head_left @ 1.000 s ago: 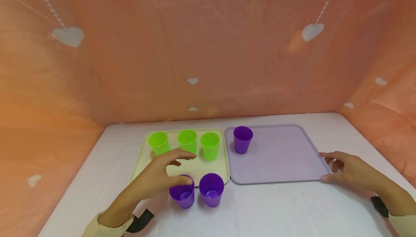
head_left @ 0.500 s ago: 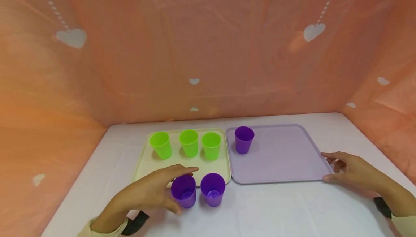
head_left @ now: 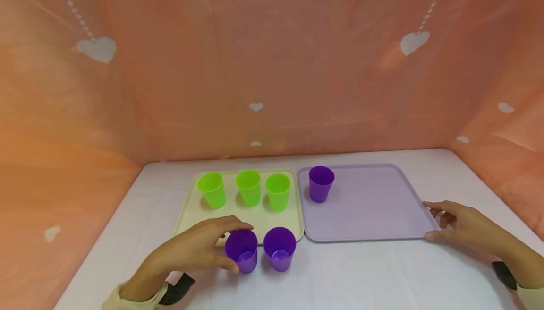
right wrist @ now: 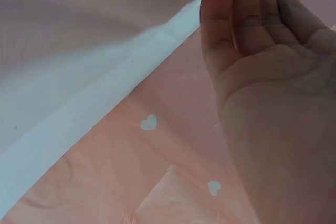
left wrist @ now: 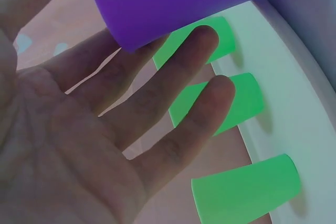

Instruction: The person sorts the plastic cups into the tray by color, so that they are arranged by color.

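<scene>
My left hand (head_left: 199,246) is around the left side of a purple cup (head_left: 247,262), thumb at its near side and fingertips by the far rim. In the left wrist view its fingers (left wrist: 173,108) are fairly straight and spread beside the cup (left wrist: 189,3). A second purple cup (head_left: 280,260) stands just right of it. At the right edge of the lilac tray (head_left: 365,215), my right hand (head_left: 463,227) rests with its index finger and thumb at the rim and the other fingers loosely bent. The right wrist view cuts off its fingertips.
Three green cups (head_left: 250,194) stand upright in a row on the cream tray (head_left: 263,222). A third purple cup (head_left: 319,192) stands at the lilac tray's back left. The trays lie side by side on a white-covered table (head_left: 361,277), with an orange cloth (head_left: 297,64) hung around.
My left hand has come down from above the cream tray to the left purple cup, its fingers now closer around it. The right hand stays at the tray edge.
</scene>
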Tool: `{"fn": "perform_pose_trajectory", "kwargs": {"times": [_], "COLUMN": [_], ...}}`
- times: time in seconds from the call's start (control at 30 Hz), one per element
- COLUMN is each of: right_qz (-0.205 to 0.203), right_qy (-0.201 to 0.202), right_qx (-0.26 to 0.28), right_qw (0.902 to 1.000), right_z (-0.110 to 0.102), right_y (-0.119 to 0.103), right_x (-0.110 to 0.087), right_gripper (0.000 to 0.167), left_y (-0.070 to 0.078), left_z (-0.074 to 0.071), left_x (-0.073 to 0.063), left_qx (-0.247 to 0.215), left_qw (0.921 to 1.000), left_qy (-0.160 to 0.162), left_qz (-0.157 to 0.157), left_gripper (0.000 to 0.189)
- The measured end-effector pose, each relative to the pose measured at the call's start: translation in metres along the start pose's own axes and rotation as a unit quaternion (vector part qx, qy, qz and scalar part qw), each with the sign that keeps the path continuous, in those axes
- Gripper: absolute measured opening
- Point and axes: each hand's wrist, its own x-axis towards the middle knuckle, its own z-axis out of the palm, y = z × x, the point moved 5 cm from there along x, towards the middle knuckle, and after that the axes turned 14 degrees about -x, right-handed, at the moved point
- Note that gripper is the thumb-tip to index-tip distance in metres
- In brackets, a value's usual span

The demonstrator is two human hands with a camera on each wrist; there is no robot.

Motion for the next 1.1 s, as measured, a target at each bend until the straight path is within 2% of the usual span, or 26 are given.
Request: {"fn": "perform_pose_trajectory", "kwargs": {"times": [0.23,0.43,0.63,0.9,1.0,1.1], "right_qz": [0.006,-0.001,0.008,0.018,0.012,-0.004], "right_qy": [0.007,0.006,-0.009,-0.022,-0.014,0.011], "right_qx": [0.003,0.013,0.010,0.019,0.016,0.014], "right_qw": [1.0000,0.9999,0.9999,0.9994,0.9997,0.9998], "right_z": [0.002,0.003,0.003,0.005,0.006,0.004], "right_y": [0.002,0.002,0.002,0.004,0.004,0.004], "right_x": [-0.001,0.001,-0.001,0.001,0.000,0.000], "right_gripper": [0.077,0.076,0.076,0.077,0.076,0.074], "left_y": [0.000,-0.001,-0.001,-0.002,-0.002,-0.002], "left_z": [-0.001,-0.002,-0.003,-0.009,-0.011,-0.013], "left_x": [0.000,0.001,0.000,0.000,0.000,0.000], "left_qx": [-0.015,-0.014,-0.024,-0.030,-0.042,-0.054], "left_qw": [0.9996,0.9985,0.9972,0.9965,0.9958,0.9942], "left_qy": [-0.006,0.007,0.017,0.048,0.059,0.071], "left_qz": [-0.021,-0.053,-0.069,-0.061,-0.056,-0.060], "left_gripper": [0.069,0.064,0.064,0.064,0.066,0.067]}}
